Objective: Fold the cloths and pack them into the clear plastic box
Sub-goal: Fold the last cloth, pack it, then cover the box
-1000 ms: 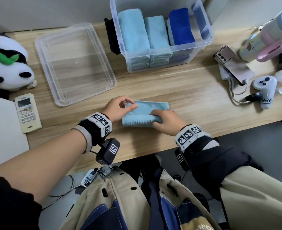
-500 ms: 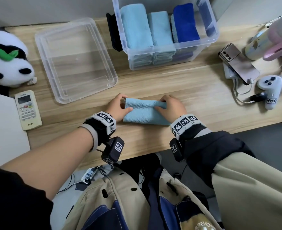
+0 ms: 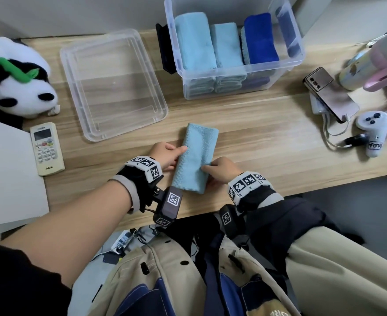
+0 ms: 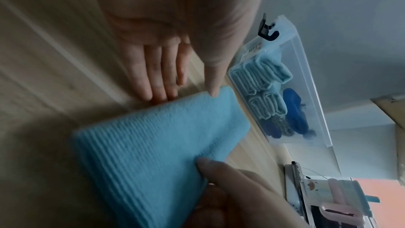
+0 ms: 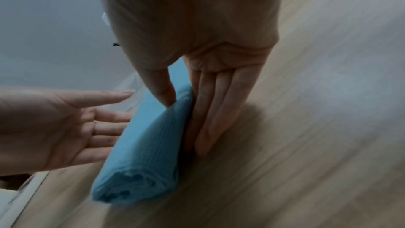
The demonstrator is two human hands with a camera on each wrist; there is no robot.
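A folded light blue cloth (image 3: 197, 153) (image 4: 142, 153) (image 5: 149, 136) lies on the wooden table, its long side pointing away from me. My left hand (image 3: 167, 153) (image 4: 184, 91) (image 5: 109, 110) touches its left edge with straight fingers, the thumb tip on top. From the right, my right hand (image 3: 210, 167) (image 5: 186, 120) pinches the near end, thumb pressed on top and fingers along the side. The clear plastic box (image 3: 233, 87) (image 4: 306, 75) stands at the back and holds folded light blue cloths (image 3: 192, 39) and a dark blue cloth (image 3: 259, 39).
A shallow clear lid (image 3: 74, 87) lies upturned at the back left. A plush panda (image 3: 17, 87) and a white remote (image 3: 46, 148) sit at the far left. On the right are a phone (image 3: 331, 94), a white controller (image 3: 372, 131) and a bottle (image 3: 359, 67). The table's front edge runs just below my wrists.
The cloth has been turned from lying crosswise to pointing away from me. Both hands stayed on it, now on its left and right sides near its close end.
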